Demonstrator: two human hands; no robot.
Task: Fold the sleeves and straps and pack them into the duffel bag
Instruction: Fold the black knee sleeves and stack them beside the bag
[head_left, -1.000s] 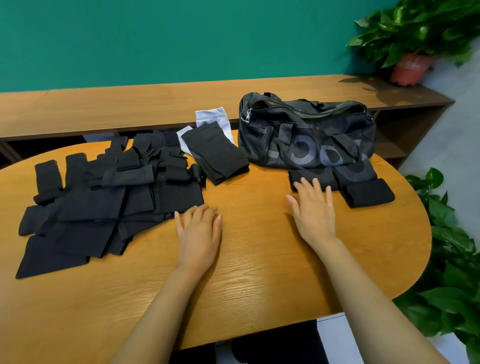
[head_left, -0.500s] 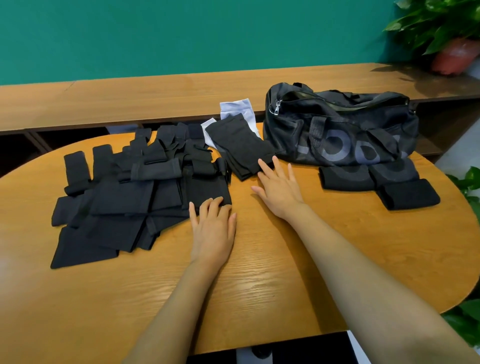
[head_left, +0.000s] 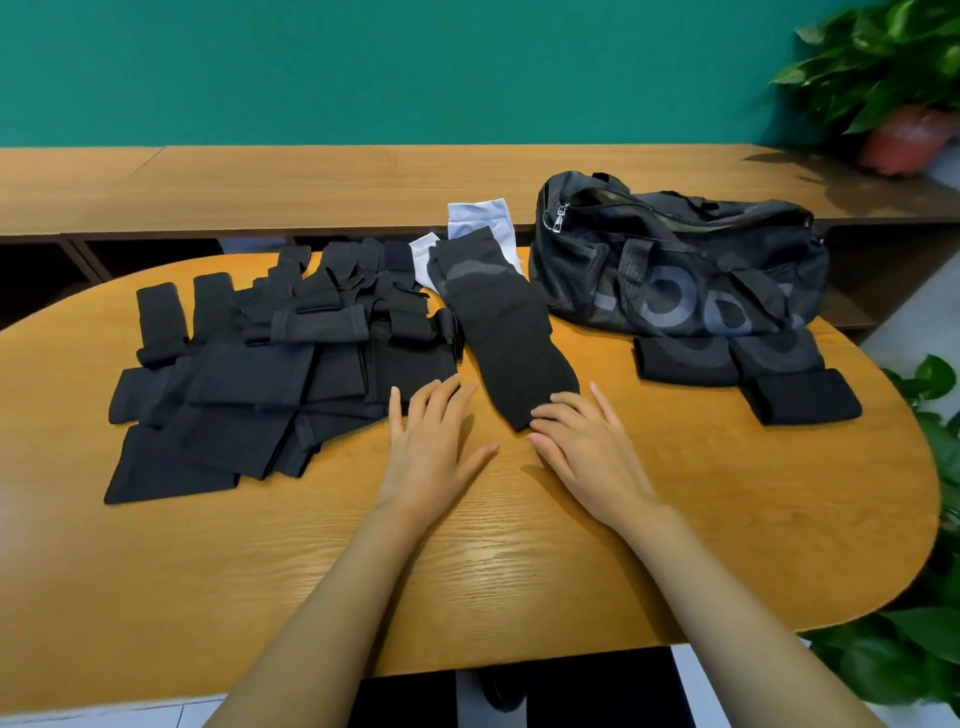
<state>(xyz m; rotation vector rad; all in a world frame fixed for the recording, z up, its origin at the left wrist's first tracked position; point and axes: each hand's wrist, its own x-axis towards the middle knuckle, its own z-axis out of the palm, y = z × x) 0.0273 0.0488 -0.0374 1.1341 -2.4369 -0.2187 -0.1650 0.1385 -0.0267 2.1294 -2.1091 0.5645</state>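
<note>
Seeing my left hand (head_left: 431, 441) flat on bench (head_left: 311, 571), fingertips at black pile (head_left: 270, 374); right hand (head_left: 587, 447) flat, fingertips touching long sleeve (head_left: 509, 338) end; both holding nothing. Behind, duffel bag (head_left: 675, 270), inside hidden.

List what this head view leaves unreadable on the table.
Head view:
- duffel bag interior: hidden by its sagging top.
- black pile: piece count lost, dark layers overlap.
- white sleeve: mostly covered by the long black sleeve.
- potted plant: cut off by the right edge.
</note>
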